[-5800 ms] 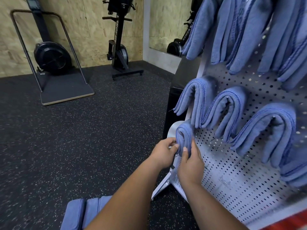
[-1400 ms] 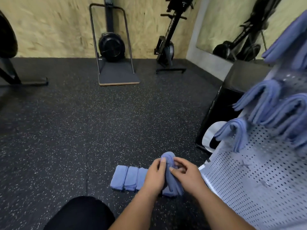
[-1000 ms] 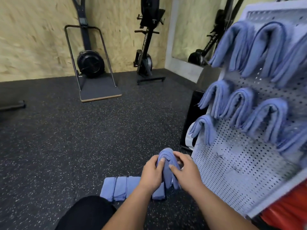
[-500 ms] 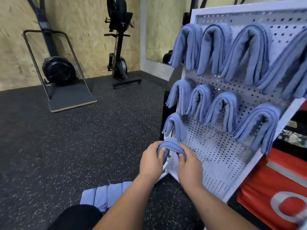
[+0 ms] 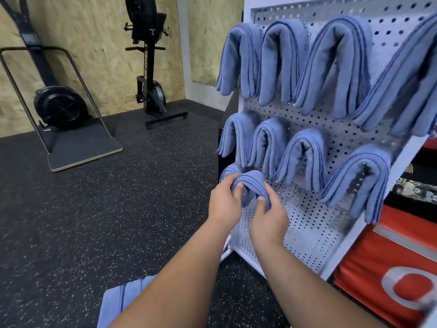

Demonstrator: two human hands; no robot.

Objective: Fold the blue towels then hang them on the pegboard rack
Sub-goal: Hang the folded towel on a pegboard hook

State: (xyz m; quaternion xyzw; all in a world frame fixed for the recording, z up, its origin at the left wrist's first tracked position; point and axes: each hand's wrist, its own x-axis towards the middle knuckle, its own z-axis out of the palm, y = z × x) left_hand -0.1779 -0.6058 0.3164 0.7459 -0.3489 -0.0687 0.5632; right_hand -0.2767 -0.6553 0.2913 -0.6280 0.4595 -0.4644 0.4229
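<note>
A white pegboard rack [image 5: 305,218] leans at the right, with several folded blue towels [image 5: 305,157] draped over its pegs in rows. Both hands hold a folded blue towel [image 5: 251,182], bent into an arch, against the board's lower row. My left hand [image 5: 224,201] grips its left end and my right hand [image 5: 268,215] pinches its right end. Just behind it another hung towel [image 5: 228,170] peeks out at the board's left edge. More folded blue towels [image 5: 123,297] lie on the floor below my left forearm.
Black speckled rubber floor [image 5: 106,209] spreads to the left. Two exercise machines [image 5: 151,67] stand by the plywood wall at the back. A red padded object [image 5: 390,268] sits behind the rack at the lower right, and a black box [image 5: 223,147] stands behind its left edge.
I lifted a folded towel from the floor pile and raised it to the pegboard's lower row. My view swung right and up toward the rack.
</note>
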